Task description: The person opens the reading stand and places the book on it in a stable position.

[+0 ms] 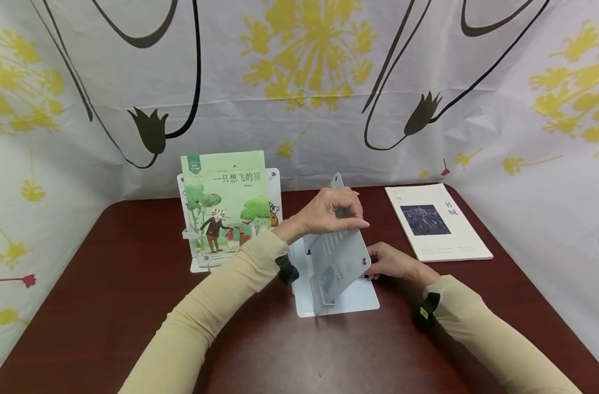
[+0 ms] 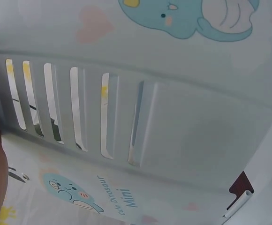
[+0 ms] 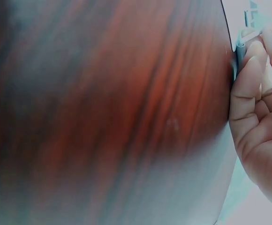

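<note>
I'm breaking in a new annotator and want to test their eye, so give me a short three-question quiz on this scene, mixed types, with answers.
1. True or false: the green book leans against a white stand.

2. Multiple choice: in the head view, compared with the right hand, the left hand appears:
A) lower
B) higher
C) exactly level

3. Fill in the blank: in the left wrist view, the lettering on the dinosaur-print stand reads "Cute Dinosaur ____".

Key:
1. True.
2. B.
3. Mini.
</note>
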A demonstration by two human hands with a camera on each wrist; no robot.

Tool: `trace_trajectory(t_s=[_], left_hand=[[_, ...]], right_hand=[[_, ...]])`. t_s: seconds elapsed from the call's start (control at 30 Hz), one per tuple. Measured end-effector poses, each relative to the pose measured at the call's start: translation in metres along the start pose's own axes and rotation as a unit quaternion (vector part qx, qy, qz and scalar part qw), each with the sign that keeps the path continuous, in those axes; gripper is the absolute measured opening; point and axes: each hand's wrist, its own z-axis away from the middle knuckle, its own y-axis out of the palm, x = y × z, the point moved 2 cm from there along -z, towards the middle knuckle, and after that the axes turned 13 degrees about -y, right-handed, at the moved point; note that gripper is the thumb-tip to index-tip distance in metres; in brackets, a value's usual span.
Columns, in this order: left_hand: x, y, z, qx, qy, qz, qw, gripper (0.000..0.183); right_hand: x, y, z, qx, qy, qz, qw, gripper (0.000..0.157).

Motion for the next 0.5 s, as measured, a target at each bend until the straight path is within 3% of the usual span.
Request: trace_trajectory(t_s=[0.13,0.37,0.5], left_hand=[[-0.004,0.002,-0.001,-0.003,-0.002,0.003,1.0,0.015],[-0.032,-0.002,-0.002,-0.001,0.006,0.001,1.0,0.015],[-0.036,-0.002,-0.002,-0.003,0.006,-0.001,1.0,0.015]], right_hand=[[0.001,0.001,0.001,-0.006,0.0,-0.005,1.0,0.017],[0.002,0.001,0.002,-0.019,0.002,-0.004,1.0,0.014],[0.002,0.002,0.001,-0.022,-0.005,-0.003,1.0,0.013]])
